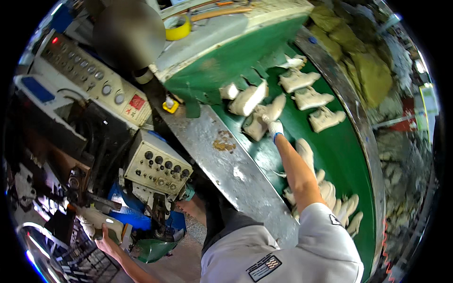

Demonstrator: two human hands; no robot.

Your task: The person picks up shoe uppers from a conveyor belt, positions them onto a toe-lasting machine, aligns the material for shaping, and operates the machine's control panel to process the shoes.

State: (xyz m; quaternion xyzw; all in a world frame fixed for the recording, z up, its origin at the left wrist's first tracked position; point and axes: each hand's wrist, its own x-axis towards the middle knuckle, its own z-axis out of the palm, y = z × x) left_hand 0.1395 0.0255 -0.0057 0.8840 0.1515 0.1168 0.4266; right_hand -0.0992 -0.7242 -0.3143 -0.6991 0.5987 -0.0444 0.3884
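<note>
On the green conveyor belt (337, 155), my right hand (273, 127), in a white glove with a blue cuff, has its fingers closed on a cream shoe (255, 123). Another pale shoe (250, 100) lies just beyond it, by the slitted green curtain. At the far left, my left hand (96, 236) grips a second cream shoe (104, 223) beside the machine; its fingers are partly hidden and dim. Three cream shoes, the nearest one (326, 119) among them, rest to the right of my right hand. Several more shoes (328, 193) lie in a cluster under my right forearm.
A metal ledge (219, 155) edges the belt. The machine carries a knobbed control box (160, 165) and a long control panel (94, 78) with a red light. Yellow tape (178, 28) sits on the hood, and a small yellow object (170, 105) below. Olive sacks (363, 61) are piled beyond the belt.
</note>
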